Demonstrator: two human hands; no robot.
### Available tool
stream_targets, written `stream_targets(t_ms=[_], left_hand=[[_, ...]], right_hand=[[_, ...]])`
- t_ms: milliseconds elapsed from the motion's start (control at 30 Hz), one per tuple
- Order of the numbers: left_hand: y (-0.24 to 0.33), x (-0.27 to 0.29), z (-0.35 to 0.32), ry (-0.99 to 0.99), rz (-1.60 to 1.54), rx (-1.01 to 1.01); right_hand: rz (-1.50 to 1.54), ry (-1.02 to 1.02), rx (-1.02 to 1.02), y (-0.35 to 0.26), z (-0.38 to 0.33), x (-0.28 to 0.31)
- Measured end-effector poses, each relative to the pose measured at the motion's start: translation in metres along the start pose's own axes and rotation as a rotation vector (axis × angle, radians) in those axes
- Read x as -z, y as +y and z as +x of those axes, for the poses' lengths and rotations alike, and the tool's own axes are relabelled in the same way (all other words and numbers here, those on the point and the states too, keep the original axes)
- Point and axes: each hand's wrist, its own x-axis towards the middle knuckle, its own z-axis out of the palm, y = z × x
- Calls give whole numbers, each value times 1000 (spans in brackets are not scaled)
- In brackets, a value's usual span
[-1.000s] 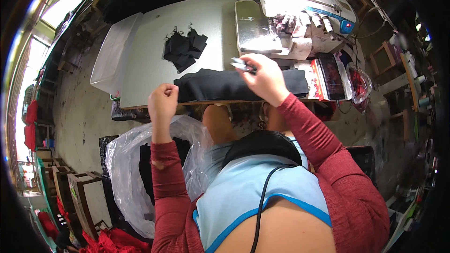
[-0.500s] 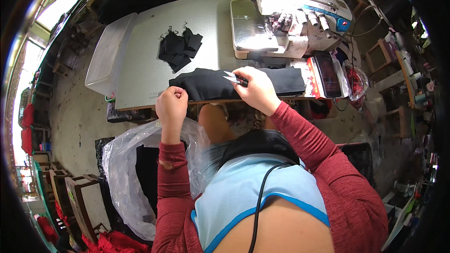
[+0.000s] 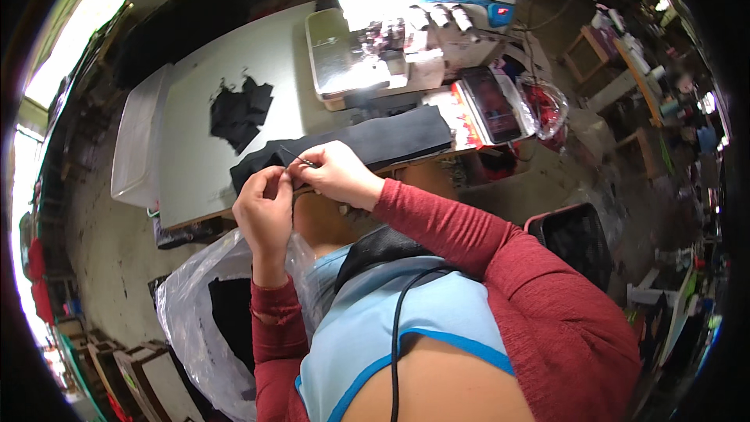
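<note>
A long black fabric strip (image 3: pixel 398 134) lies folded along the front edge of the table. My left hand (image 3: pixel 264 211) is closed in a pinch at the strip's left end; what sits between its fingertips is too small to make out. Right beside it, my right hand (image 3: pixel 344 176) holds thread snips (image 3: pixel 291 155), their narrow blades pointing up and left over the fabric. The fingertips of both hands meet or nearly meet. Farther back on the table rests a small pile of black fabric pieces (image 3: pixel 238 113) with loose thread ends.
A sewing machine (image 3: pixel 437 0) stands at the back right. A phone (image 3: pixel 490 105) lies near the table's right end. At the left is a clear plastic bin (image 3: pixel 141 137). An open plastic bag (image 3: pixel 187 305) with black cloth stands by my left arm.
My right hand has moved left along the strip with the snips, up to my left hand. My left hand has opened slightly from a fist into a pinch. The view has shifted and tilted.
</note>
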Motion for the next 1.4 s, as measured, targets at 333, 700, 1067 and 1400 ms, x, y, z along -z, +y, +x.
stream_targets(t_ms=[333, 700, 1067, 1400], left_hand=[[8, -16, 3, -464, -518, 159], [3, -35, 12, -422, -396, 188], [64, -105, 5, -337, 2, -467], [47, -71, 22, -112, 12, -64]], right_hand=[[115, 83, -67, 13, -20, 41], [-516, 467, -68, 57, -68, 188], [-367, 455, -107, 56, -68, 188], [-386, 486, -41, 67, -67, 186]])
